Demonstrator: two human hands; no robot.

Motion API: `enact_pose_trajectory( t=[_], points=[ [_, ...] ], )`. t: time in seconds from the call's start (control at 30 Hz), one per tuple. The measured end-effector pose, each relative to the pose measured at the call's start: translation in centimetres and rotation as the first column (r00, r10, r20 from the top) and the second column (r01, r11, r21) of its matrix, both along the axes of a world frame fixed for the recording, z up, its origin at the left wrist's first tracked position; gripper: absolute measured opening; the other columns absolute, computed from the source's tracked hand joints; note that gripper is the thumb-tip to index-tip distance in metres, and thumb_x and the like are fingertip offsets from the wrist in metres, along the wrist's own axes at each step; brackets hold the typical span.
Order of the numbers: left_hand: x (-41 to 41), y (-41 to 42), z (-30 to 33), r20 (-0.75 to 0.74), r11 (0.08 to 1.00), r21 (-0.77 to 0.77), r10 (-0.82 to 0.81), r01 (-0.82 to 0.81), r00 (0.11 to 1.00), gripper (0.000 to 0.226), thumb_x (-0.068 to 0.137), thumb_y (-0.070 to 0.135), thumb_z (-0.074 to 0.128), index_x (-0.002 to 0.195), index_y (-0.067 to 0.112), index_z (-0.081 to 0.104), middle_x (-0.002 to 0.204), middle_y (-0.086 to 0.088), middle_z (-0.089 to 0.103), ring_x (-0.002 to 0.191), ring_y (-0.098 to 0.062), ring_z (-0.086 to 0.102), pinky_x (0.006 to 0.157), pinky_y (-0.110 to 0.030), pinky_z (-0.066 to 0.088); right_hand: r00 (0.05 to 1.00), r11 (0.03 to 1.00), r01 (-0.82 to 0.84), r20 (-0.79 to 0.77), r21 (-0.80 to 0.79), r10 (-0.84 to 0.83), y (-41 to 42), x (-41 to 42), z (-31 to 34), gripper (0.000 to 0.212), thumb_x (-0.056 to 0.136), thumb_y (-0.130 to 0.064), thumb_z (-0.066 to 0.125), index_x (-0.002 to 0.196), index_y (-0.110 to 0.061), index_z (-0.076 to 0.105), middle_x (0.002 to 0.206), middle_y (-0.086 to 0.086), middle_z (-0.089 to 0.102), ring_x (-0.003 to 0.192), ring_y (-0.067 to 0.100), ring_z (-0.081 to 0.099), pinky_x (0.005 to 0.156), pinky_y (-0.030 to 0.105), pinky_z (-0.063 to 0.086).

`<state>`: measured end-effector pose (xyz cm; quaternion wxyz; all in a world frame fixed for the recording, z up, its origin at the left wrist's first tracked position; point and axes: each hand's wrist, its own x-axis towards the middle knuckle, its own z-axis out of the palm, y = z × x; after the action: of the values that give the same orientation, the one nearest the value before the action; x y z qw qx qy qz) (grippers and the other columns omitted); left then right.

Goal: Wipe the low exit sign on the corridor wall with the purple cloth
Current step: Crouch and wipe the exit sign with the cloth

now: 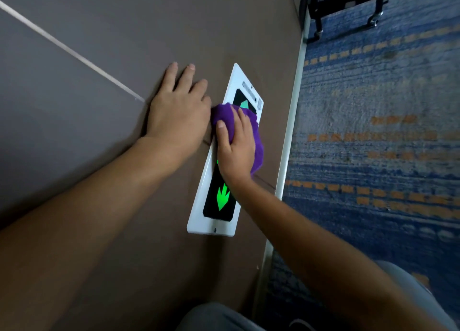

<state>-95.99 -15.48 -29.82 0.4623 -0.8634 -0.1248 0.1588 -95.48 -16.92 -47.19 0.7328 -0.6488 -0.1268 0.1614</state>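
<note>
Knees in grey fabric (214,318) fill the bottom edge, the person crouched low by the wall (87,156). Up from there, the right hand (235,151) is on the job: palm and fingers spread flat over the bunched purple cloth (257,154), pressing it against the middle of the sign (199,206). It's a flat press, with the thumb hooked over the cloth's near edge.

Left hand (178,111) lies open on the bare wall just beside the sign, fingers splayed and holding nothing, apparently bracing.

Now the key line. The sign is a long white plate low on the wall, just beside the skirting (296,106), and its long axis runs from the near end, by the wrist, to the far end beyond the fingertips. The cloth sits about midway. A lit green arrow (222,196) shows uncovered on the wrist side; a paler arrow tip (245,104) peeks out past the fingertips.

So the next strokes look set to run along that axis, pushing away or pulling back, and the right hand already on the sign is the one to do it.
</note>
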Motion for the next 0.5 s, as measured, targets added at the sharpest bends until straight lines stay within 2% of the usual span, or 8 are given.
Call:
enact_pose_trajectory(
  t=[0.1, 0.27, 0.4, 0.5],
  points=[
    [-1.2, -0.3, 0.4, 0.025, 1.0, -0.014, -0.005, 0.005, 1.0, 0.048, 0.101, 0.025, 0.034, 0.142, 0.011, 0.056, 0.163, -0.015, 0.033, 0.156, -0.039, 0.013, 0.126, -0.056, 0.005, 0.999, 1.0, -0.031, 0.036, 0.006, 0.031, -1.8, -4.1, 0.1, 0.062, 0.101, -0.056, 0.039, 0.156, -0.028, 0.046, 0.168, -0.001, 0.041, 0.16, 0.02, 0.026, 0.128, 0.049, 0.023],
    [-2.8, -1.4, -1.1, 0.005, 1.0, -0.005, 0.029, -0.029, 1.0, 0.048, 0.103, 0.029, 0.036, 0.146, 0.015, 0.053, 0.166, -0.014, 0.027, 0.157, -0.039, 0.008, 0.126, -0.058, 0.004, 0.987, 0.995, -0.104, 0.124, 0.001, 0.103, -4.4, -9.1, -0.3, 0.059, 0.103, -0.051, 0.044, 0.158, -0.03, 0.042, 0.171, 0.001, 0.035, 0.162, 0.022, 0.02, 0.127, 0.057, 0.023],
    [-3.9, -1.7, -1.5, -0.002, 1.0, -0.012, 0.024, -0.024, 1.0, 0.051, 0.1, 0.031, 0.04, 0.147, 0.016, 0.051, 0.166, -0.013, 0.026, 0.157, -0.038, 0.007, 0.126, -0.058, 0.004, 0.973, 0.991, -0.135, 0.187, -0.024, 0.137, -6.2, -12.7, -1.5, 0.06, 0.102, -0.05, 0.045, 0.158, -0.028, 0.043, 0.172, 0.003, 0.033, 0.163, 0.023, 0.018, 0.125, 0.058, 0.024],
    [-4.0, -1.7, -1.4, 0.001, 1.0, -0.017, 0.018, -0.018, 1.0, 0.049, 0.1, 0.028, 0.041, 0.146, 0.015, 0.053, 0.166, -0.013, 0.028, 0.157, -0.038, 0.009, 0.126, -0.058, 0.005, 0.963, 0.986, -0.162, 0.216, -0.025, 0.164, -7.4, -14.9, -2.4, 0.06, 0.103, -0.052, 0.044, 0.16, -0.032, 0.037, 0.173, 0.001, 0.029, 0.164, 0.022, 0.014, 0.125, 0.059, 0.023]
  ],
)
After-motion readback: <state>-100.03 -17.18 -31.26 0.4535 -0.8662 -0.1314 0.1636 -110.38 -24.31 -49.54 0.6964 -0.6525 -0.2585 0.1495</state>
